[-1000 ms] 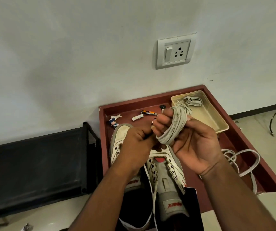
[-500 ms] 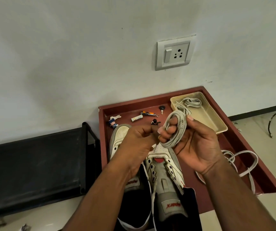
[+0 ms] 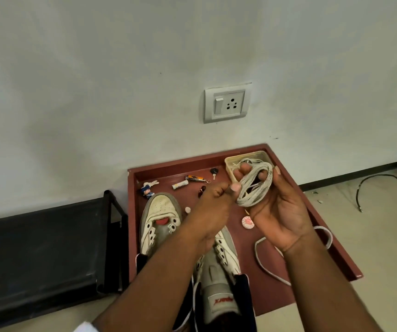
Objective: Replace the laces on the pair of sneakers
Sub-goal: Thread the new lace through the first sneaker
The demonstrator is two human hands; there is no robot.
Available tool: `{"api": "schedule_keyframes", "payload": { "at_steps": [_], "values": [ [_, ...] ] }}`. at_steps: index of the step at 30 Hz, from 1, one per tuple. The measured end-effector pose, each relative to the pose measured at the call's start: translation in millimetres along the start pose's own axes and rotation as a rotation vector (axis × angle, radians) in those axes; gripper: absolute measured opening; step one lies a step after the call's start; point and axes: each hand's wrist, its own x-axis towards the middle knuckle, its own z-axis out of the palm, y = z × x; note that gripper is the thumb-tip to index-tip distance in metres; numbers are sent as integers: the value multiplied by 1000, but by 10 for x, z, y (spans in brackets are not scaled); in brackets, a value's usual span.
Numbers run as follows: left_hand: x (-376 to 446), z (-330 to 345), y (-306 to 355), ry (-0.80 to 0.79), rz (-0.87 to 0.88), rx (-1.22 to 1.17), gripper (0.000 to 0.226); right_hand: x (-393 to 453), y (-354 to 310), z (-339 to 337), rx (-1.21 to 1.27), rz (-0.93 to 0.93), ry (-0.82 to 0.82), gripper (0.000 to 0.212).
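Two worn white-and-grey sneakers lie toes-away on the red-brown table [image 3: 324, 238]: the left sneaker [image 3: 160, 219] with empty eyelets, and the right sneaker [image 3: 219, 271] partly under my left forearm. My right hand [image 3: 279, 212] holds a coiled bundle of white lace [image 3: 256, 185] on its curled fingers, palm up, above the table's back right. My left hand [image 3: 213, 204] is curled, and its thumb and fingers pinch the coil's left side. A loose white lace [image 3: 263, 265] lies on the table below my right wrist.
A beige tray [image 3: 231, 164] holding more lace sits at the back right, partly hidden by the coil. Keys, a figurine [image 3: 147, 190], a battery [image 3: 179, 185], a clipper and a round white disc [image 3: 247, 222] lie about. Black bench [image 3: 48, 248] left; cable [image 3: 370, 183] on floor.
Both hands have carried the lace coil to the right and farther back, off the sneakers and towards the beige tray. The coil now sits looser in my right hand.
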Motion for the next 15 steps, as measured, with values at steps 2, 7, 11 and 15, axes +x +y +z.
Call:
{"api": "schedule_keyframes", "payload": {
  "at_steps": [2, 7, 11, 15],
  "values": [
    [134, 166, -32, 21, -60, 15, 24, 30, -87, -68, 2, -17, 109, 40],
    [475, 377, -248, -26, -174, 173, 22, 198, -459, -440, -256, -20, 275, 30],
    [640, 385, -427, 25, -78, 465, 28, 419, -741, -722, -648, -72, 258, 30],
    [780, 363, -640, -78, 122, 1225, 43, 700, -800, -978, -1467, -126, 96, 35]
  ]
}}
